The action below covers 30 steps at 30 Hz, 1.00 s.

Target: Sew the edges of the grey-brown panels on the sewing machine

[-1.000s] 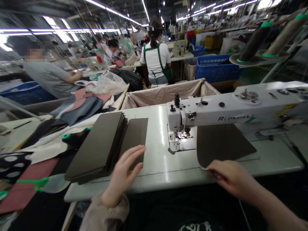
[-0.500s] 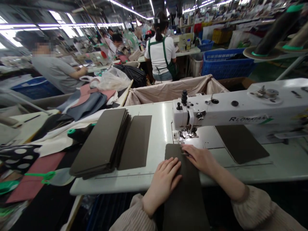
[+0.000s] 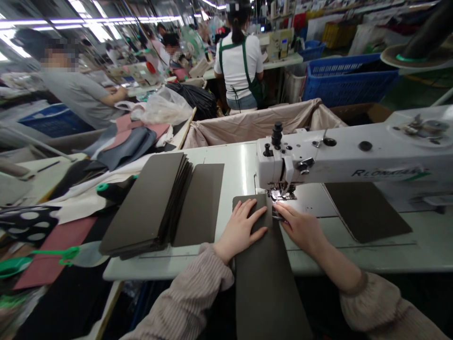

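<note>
A long dark olive panel [image 3: 264,283] of sheet material lies under my hands, its far end close to the presser foot [image 3: 283,192] of the sewing machine [image 3: 339,151] and its near end hanging past the table edge. My left hand [image 3: 242,231] rests flat on the panel with fingers spread. My right hand [image 3: 300,229] has its fingertips at the panel's right edge, just in front of the presser foot. Tucked in its curled fingers is a small metal tool, seemingly thread snips [image 3: 278,216], mostly hidden.
Left on the table [image 3: 235,156] are a stack of matching panels [image 3: 145,203] and a single panel [image 3: 201,203]. Another panel [image 3: 368,212] lies under the machine arm. Behind is a cloth-lined bin [image 3: 247,123]; a thread cone [image 3: 109,191] lies left. Co-workers sit beyond.
The panel's far end has moved forward and a little left, toward the presser foot. My left hand has slid forward with it and spread its fingers. The view has shifted slightly.
</note>
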### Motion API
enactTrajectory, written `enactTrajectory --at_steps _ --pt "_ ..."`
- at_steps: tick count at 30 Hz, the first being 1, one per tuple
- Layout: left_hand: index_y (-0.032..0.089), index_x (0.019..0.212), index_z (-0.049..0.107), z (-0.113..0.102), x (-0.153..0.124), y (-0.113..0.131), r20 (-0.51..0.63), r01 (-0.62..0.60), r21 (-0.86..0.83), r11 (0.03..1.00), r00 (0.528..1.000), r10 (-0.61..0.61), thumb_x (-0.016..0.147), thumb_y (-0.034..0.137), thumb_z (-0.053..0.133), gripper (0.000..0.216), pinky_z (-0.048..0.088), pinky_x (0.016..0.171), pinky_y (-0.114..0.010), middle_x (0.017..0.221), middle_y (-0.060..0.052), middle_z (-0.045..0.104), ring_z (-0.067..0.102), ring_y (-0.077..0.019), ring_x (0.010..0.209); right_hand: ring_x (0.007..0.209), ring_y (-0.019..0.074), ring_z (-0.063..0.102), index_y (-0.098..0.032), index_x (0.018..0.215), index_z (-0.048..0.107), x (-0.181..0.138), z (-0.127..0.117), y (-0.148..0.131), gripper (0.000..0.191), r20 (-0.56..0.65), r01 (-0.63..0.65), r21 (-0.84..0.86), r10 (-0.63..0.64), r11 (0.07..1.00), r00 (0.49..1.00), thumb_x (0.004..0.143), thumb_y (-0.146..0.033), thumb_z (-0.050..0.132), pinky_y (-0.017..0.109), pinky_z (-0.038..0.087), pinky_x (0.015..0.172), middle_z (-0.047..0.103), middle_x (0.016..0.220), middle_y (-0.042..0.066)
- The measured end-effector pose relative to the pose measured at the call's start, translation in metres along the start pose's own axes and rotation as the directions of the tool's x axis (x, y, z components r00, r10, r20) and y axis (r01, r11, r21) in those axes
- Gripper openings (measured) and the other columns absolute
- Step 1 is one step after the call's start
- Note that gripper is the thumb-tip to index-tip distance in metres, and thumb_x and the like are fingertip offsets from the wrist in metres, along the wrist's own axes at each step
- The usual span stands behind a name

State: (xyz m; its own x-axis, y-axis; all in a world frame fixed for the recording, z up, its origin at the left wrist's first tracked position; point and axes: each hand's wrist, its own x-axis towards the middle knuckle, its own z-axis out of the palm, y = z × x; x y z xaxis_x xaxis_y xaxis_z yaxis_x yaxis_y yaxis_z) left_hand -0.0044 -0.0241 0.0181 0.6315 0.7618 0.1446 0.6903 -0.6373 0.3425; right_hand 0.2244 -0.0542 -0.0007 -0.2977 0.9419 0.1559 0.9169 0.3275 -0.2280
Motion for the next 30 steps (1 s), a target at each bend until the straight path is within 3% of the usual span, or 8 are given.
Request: enactTrajectory --at_steps 5,30 --pt "0.022 0.144 0.04 -0.0007 0.0074 -0.0029 0.063 -0.078 -0.037 0.996 0.995 0.08 0.093 0.043 0.057 0.058 0.014 0.123 -0.046 0.157 -0.007 0.033 0.022 -0.0236 0.148 0.096 0.0236 0.069 -0.028 0.144 0.045 0.0014 0.0012 -0.0001 0.049 0.007 0.01 -0.02 -0.01 1.0 1.0 0.094 -0.025 0.043 0.035 0.057 0.072 0.048 0.147 0.004" --pt "0.026 0.149 0.033 -0.0012 0.0068 -0.0032 0.091 -0.073 -0.039 0.997 0.993 0.076 0.094 0.047 0.054 0.063 0.012 0.123 -0.045 0.157 -0.003 0.031 0.022 -0.0224 0.148 0.096 0.0211 0.068 -0.028 0.144 0.046 0.0012 0.0055 0.0007 0.052 0.033 0.01 -0.059 -0.008 0.998 0.999 0.093 -0.023 0.048 0.033 0.055 0.072 0.046 0.149 0.002"
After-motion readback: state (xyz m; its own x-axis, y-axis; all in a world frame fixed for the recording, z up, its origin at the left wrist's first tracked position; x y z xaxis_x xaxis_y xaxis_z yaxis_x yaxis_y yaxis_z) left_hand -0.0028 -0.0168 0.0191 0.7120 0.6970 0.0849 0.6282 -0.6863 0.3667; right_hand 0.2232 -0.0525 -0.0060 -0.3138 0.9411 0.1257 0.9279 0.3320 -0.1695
